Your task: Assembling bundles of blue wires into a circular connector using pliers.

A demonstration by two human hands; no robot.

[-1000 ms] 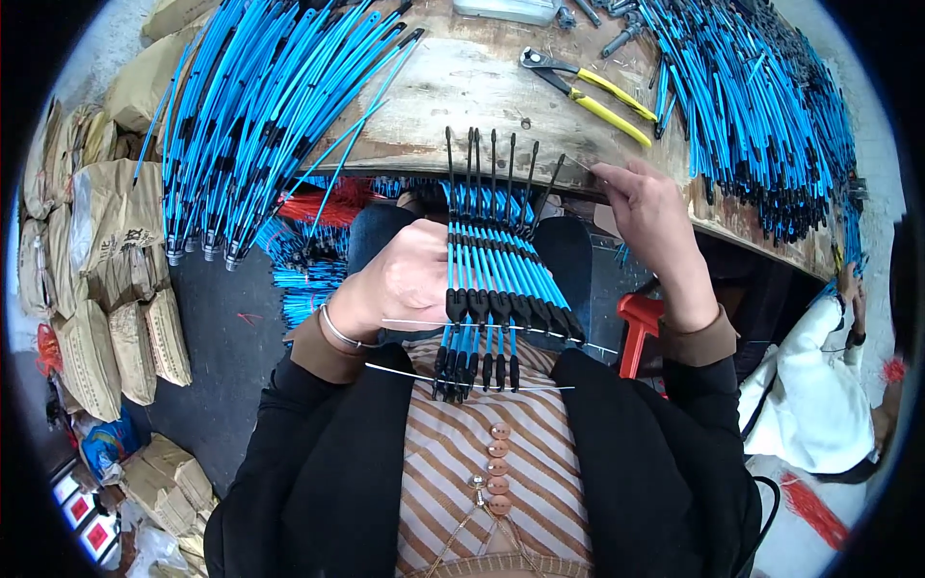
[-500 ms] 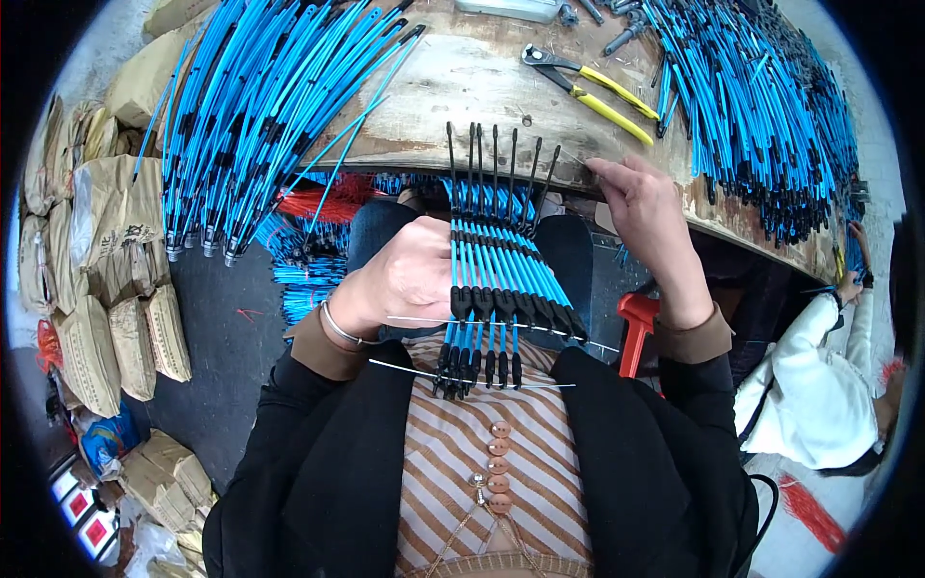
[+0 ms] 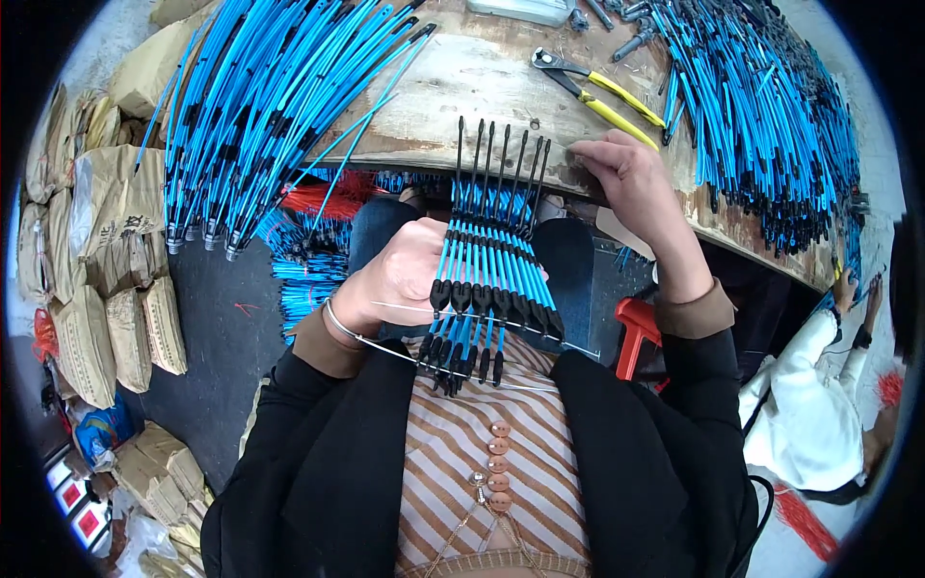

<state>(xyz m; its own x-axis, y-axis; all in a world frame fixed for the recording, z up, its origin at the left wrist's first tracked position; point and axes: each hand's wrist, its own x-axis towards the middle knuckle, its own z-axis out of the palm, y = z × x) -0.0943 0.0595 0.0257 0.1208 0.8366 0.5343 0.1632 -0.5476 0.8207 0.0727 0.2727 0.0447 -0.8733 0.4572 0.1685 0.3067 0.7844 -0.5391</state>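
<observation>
My left hand is closed around one side of a fan of thin blue rods with black joints and tips. Black, rounded fittings line up along the lower part of the fan. Two thin pale wires cross the fan, one through the row of black fittings and one lower, near the tips. Up and to the right, my right hand is raised by the table's edge. Its thumb and forefinger are pinched together, apart from the rods; whatever they hold is too fine to make out.
On the wooden table lie pliers with yellow handles. Heaps of blue rods rest at the left and right. Packed brown bags stand on the left; a red frame is beside my right arm. A co-worker in white sits at the far right.
The fan of rods has tilted, its lower end swinging left and its top leaning slightly right. My right hand has moved a little left and up, still pinched.
</observation>
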